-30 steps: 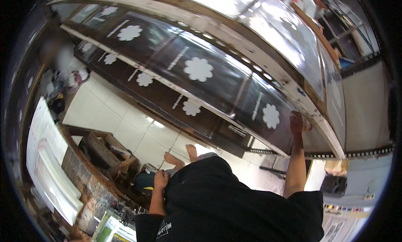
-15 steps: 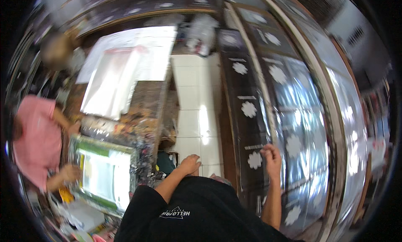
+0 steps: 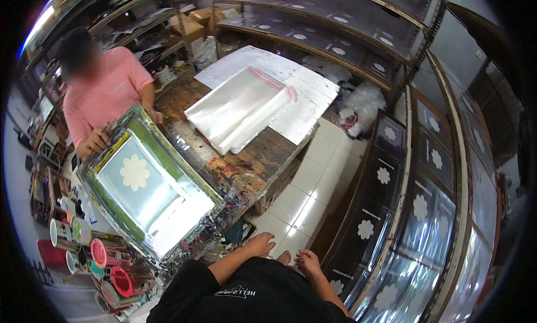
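My left hand (image 3: 259,245) is held in front of my body, fingers stretched out and holding nothing. Close by on the right, my right hand (image 3: 309,263) has loosely bent fingers, slightly apart, with nothing visible in them. Nearest to it is a dark rack shelf (image 3: 350,240) bearing clear plastic sheets printed with white flowers (image 3: 365,229). To my left, a green-edged printing screen (image 3: 184,183) with a pale flower shape in its mesh tilts up from the worktable. A co-worker's hand (image 3: 95,143) grips its far left edge.
A stack of clear plastic bags (image 3: 235,110) lies on white sheets (image 3: 302,102) on the stained wooden worktable (image 3: 246,175). Paint tubs (image 3: 123,281) crowd the lower left. Metal racks (image 3: 313,35) run along the back and right. White floor tiles (image 3: 291,203) lie between table and rack.
My right hand has left the rack's edge and come in toward my body. My view has turned left. The co-worker's screen now stands tilted up, its flower shape showing.
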`<state>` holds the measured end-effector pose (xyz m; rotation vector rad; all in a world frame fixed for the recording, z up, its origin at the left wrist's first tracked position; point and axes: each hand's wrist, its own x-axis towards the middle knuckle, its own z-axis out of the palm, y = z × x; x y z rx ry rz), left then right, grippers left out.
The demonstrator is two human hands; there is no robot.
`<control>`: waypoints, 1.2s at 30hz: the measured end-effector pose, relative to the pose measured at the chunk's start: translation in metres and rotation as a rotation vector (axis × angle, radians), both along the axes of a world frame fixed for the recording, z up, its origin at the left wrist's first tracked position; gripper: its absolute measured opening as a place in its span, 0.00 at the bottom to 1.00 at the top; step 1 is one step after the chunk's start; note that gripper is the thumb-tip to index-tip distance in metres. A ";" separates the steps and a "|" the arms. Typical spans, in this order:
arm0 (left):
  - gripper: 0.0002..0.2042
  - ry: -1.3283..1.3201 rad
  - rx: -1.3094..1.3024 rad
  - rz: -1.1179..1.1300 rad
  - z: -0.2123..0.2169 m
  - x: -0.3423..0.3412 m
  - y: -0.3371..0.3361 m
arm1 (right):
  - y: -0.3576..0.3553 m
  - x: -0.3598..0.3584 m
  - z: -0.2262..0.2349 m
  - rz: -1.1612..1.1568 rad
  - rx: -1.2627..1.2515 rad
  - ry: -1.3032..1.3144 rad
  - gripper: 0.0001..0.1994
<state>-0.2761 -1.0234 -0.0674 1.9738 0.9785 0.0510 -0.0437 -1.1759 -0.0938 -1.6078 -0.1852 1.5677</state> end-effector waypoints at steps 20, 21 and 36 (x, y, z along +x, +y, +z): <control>0.18 -0.192 0.125 0.365 0.072 0.055 0.037 | 0.016 0.140 -0.049 -0.047 -0.042 -0.094 0.06; 0.18 -0.220 0.203 0.387 0.078 0.056 0.046 | 0.015 0.136 -0.044 -0.037 -0.059 -0.095 0.05; 0.45 0.690 1.150 0.452 0.205 0.041 0.256 | 0.008 0.112 -0.038 -0.191 -0.077 -0.078 0.08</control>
